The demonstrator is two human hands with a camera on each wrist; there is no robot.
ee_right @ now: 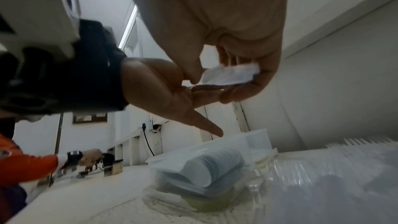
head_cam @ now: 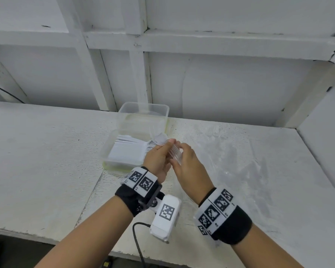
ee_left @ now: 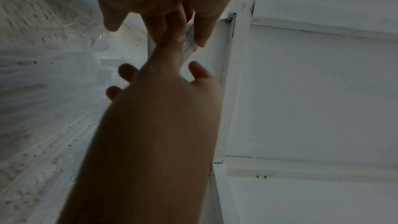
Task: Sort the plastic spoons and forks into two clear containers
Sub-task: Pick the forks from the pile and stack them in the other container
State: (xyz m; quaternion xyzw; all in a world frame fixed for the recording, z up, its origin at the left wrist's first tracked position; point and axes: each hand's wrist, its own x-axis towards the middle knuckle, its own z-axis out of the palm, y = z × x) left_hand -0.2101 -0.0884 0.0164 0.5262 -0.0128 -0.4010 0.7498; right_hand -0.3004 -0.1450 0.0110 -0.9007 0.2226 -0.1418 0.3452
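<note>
- Here, both hands meet above the tabletop, just right of the near container.
- The left hand has its fingers curled round a stack of clear plastic cutlery; the bowl-shaped ends by the fingertips look like spoons, though the clear plastic makes this hard to confirm.
- The right hand has thumb and fingers closed on the same stack from the other side, so the stack is held between the two hands, off the tabletop.
- In the right wrist view the stack's end sits pinched between the right thumb and curled fingers, with the left hand below it, one finger pointing down toward the containers.
- In the left wrist view the ribbed clear stack shows between the fingers of both hands.
- The near container holds a fanned row of white-looking cutlery, with rounded ends stacked at its right side.
- The far container stands directly behind the near one, touching or nearly so; what it holds cannot be told.
- A spread of clear cutlery lies on the tabletop to the right of the hands; fork tines show at its far edge in the right wrist view.
- Each wrist wears a black band with printed markers.
- Another person in an orange sleeve is at the far left of the tabletop.
</note>
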